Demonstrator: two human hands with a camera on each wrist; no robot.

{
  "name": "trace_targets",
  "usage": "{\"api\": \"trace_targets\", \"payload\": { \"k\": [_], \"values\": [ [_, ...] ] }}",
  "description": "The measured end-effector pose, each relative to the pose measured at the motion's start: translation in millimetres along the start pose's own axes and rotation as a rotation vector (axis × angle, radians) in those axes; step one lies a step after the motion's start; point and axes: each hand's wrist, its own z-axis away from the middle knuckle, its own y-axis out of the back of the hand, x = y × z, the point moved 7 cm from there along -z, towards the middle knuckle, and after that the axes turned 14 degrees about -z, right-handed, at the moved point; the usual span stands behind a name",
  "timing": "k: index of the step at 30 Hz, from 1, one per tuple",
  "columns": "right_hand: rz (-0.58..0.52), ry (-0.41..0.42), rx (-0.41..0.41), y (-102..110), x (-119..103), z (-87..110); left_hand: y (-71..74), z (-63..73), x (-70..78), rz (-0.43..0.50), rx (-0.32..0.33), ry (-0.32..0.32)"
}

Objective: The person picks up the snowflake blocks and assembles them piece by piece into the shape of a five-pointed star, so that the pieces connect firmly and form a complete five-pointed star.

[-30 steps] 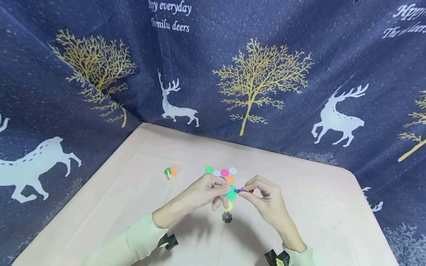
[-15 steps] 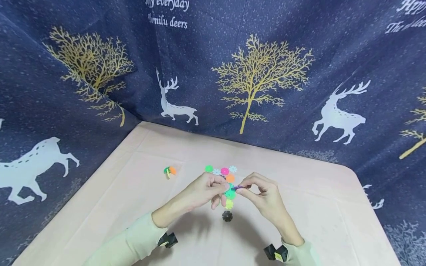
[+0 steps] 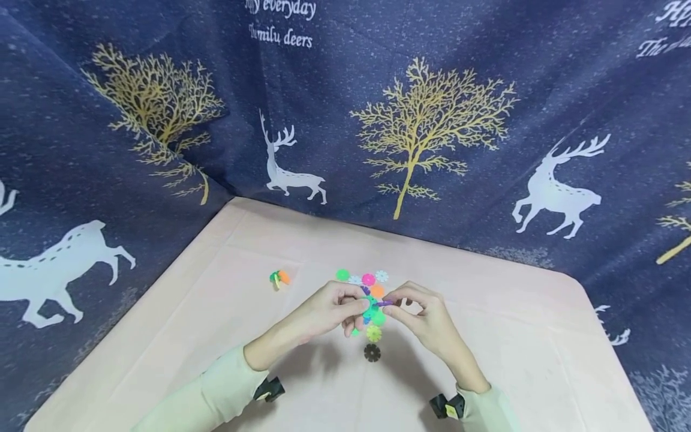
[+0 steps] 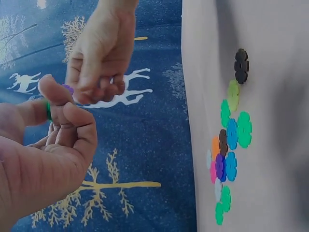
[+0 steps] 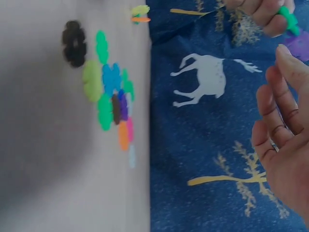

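Note:
My left hand point(image 3: 336, 307) pinches a green notched plastic disc point(image 5: 289, 20) between thumb and fingers, over the middle of the table. Facing it, my right hand point(image 3: 423, 318) pinches a purple notched disc point(image 5: 298, 46) by its edge. The purple disc meets the green one at its rim and stands at an angle to it. Below the hands lie loose discs, among them a yellow disc point(image 3: 373, 333), a black disc point(image 3: 372, 353), an orange disc point(image 3: 377, 291) and a pink disc point(image 3: 368, 279). In the head view my left fingers hide part of the green disc.
Left of the loose discs stands a small joined piece point(image 3: 278, 278) of green, orange and yellow discs. A pale cloth covers the table point(image 3: 513, 336). Behind it hangs a dark blue curtain point(image 3: 324, 90) with trees and deer.
The purple disc has come further onto the green disc's edge, and the green disc has turned from facing the camera to a tilt. Both hands stay nearly in place; the head view shifts slightly.

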Motion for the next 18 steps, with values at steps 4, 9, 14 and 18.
{"api": "trace_targets", "payload": {
  "k": [4, 9, 14, 18],
  "values": [
    [0.074, -0.043, -0.010, -1, 21, 2.8, 1.9, 1.5, -1.5, -0.003, -0.004, -0.015],
    [0.185, -0.162, -0.043, -3, 46, 5.3, 3.2, 1.4, -3.4, 0.001, -0.009, -0.026],
    [0.245, -0.241, -0.081, -5, 66, 6.9, 3.6, 2.5, -1.7, -0.021, -0.024, -0.039],
    [0.255, -0.320, -0.112, -7, 81, 9.8, 3.5, 2.4, 0.1, -0.037, -0.029, -0.045]
  ]
}}
